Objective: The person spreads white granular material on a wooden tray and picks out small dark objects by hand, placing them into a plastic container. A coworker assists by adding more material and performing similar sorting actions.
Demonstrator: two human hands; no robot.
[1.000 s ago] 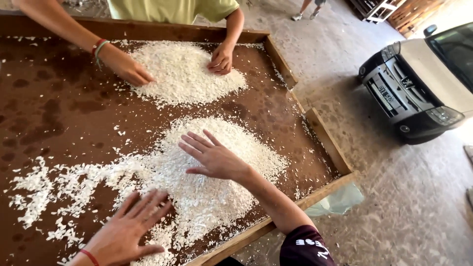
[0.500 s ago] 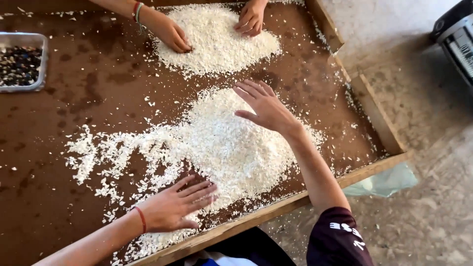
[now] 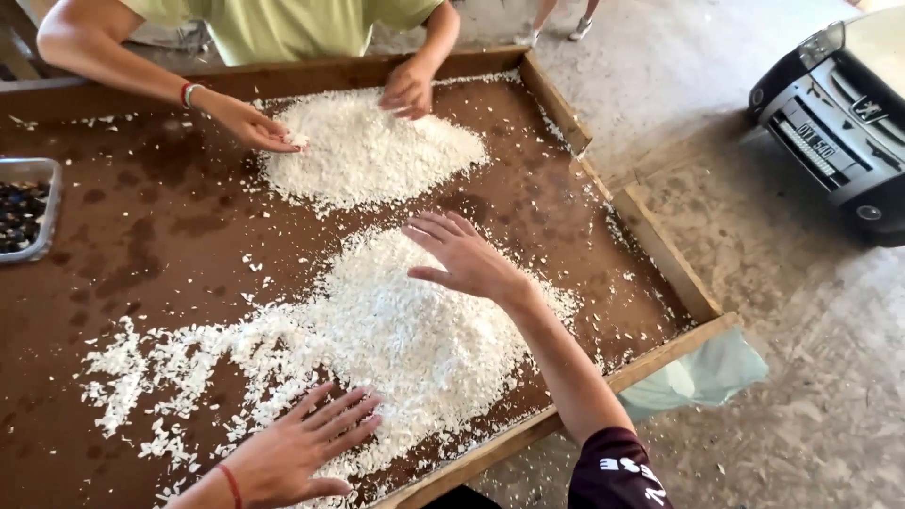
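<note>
Hands lie spread and flat, gripping nothing: left hand (image 3: 297, 451) on the near edge of a heap of white flaky shavings (image 3: 396, 330), right hand (image 3: 467, 259) on its far side. The heap sits on a brown wooden-rimmed tray table (image 3: 660, 250)

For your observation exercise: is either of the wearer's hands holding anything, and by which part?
Nothing is held. The left hand and right hand lie flat, fingers spread, on the near pile of white flakes.
</note>
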